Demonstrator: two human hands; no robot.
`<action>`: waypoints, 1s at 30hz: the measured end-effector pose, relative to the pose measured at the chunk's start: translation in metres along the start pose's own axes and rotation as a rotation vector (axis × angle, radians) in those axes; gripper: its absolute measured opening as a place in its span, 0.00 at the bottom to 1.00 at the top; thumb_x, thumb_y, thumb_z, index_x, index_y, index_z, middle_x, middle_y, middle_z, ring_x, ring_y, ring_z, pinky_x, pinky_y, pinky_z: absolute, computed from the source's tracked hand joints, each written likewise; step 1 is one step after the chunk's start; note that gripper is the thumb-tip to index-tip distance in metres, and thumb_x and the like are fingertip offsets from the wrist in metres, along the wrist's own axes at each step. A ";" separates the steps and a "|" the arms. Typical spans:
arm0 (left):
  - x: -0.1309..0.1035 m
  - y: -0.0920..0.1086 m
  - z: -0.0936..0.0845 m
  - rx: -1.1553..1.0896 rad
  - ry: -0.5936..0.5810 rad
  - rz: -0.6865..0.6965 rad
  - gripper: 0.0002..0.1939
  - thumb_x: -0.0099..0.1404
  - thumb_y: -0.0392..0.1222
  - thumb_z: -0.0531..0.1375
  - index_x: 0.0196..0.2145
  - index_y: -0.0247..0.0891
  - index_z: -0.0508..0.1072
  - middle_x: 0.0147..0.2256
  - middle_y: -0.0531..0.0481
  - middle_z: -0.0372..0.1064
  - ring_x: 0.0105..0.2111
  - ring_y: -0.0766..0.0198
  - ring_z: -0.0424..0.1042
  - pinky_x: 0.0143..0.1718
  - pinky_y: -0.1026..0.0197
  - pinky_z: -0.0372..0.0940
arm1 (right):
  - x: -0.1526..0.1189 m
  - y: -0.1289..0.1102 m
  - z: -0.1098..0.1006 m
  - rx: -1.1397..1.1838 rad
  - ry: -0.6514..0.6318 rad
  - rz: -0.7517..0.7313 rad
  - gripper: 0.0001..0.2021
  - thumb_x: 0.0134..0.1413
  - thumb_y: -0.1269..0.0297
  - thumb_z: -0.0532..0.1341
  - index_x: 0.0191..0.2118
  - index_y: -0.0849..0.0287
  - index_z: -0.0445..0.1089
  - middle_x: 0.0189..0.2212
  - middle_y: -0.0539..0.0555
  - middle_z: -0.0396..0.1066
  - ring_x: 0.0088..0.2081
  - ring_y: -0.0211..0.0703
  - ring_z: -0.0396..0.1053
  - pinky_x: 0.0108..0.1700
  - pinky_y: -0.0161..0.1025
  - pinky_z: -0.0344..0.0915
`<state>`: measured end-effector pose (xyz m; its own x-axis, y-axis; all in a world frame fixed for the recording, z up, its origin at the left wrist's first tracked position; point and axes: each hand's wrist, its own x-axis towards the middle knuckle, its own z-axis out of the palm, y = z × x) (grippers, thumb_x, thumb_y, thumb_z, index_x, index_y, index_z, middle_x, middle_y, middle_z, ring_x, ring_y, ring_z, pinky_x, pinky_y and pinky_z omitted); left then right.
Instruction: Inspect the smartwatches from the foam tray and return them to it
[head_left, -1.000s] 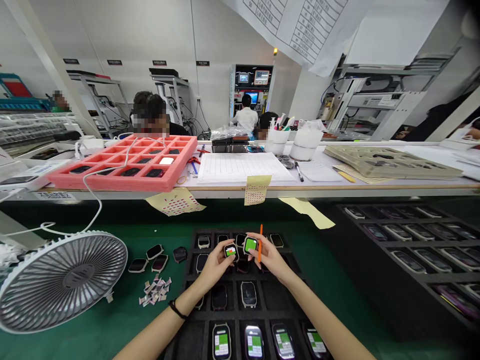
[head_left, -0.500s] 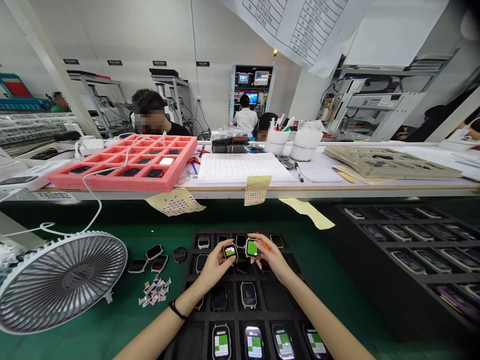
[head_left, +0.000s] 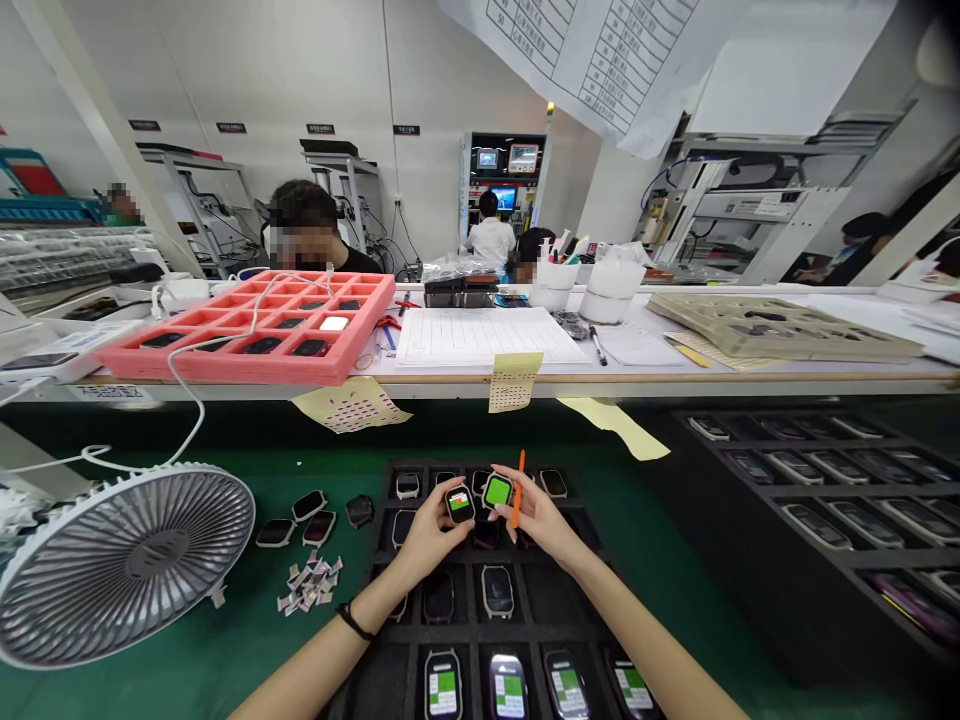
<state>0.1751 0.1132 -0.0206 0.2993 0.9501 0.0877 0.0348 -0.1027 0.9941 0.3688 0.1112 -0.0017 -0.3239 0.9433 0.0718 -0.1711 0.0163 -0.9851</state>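
My left hand grips a watch body whose lit screen shows white, red and green. Close to its right, my right hand holds a second watch body with a mostly green screen, along with an orange stick that stands nearly upright between the fingers. Both hands are above a black foam tray with watch bodies in its compartments. In the tray's front row, a watch and its neighbours have lit green and white screens.
A fan stands at left, near loose watches and a pile of small pieces. Another black tray is at right. A shelf edge crosses ahead, bearing a pink tray. A person sits beyond.
The orange stick has swung from a slant to nearly upright in my right hand. The right watch has shifted slightly left, nearer the left one, and its green screen is less covered by fingers.
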 end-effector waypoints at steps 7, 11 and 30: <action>-0.001 -0.003 0.000 0.051 0.007 0.043 0.28 0.55 0.39 0.61 0.53 0.38 0.60 0.48 0.42 0.67 0.45 0.57 0.70 0.41 0.59 0.68 | 0.001 -0.002 -0.003 -0.020 0.061 0.034 0.25 0.51 0.52 0.62 0.54 0.52 0.61 0.38 0.55 0.64 0.27 0.39 0.70 0.19 0.33 0.63; -0.007 0.003 0.002 0.215 0.003 0.187 0.24 0.58 0.35 0.57 0.53 0.40 0.62 0.51 0.43 0.64 0.48 0.57 0.68 0.46 0.56 0.66 | 0.001 -0.003 -0.001 -0.103 0.004 0.076 0.25 0.52 0.49 0.60 0.54 0.53 0.62 0.38 0.55 0.65 0.26 0.39 0.70 0.19 0.33 0.62; -0.008 0.013 0.001 0.417 0.083 0.311 0.23 0.59 0.37 0.60 0.52 0.42 0.64 0.44 0.44 0.65 0.38 0.60 0.69 0.38 0.59 0.67 | -0.004 0.013 0.015 -0.197 -0.088 0.056 0.22 0.55 0.50 0.58 0.53 0.53 0.63 0.30 0.51 0.67 0.25 0.38 0.67 0.25 0.35 0.59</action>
<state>0.1740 0.1040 -0.0088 0.2797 0.8744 0.3965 0.3379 -0.4762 0.8118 0.3540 0.1026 -0.0122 -0.4090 0.9123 0.0209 0.0317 0.0371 -0.9988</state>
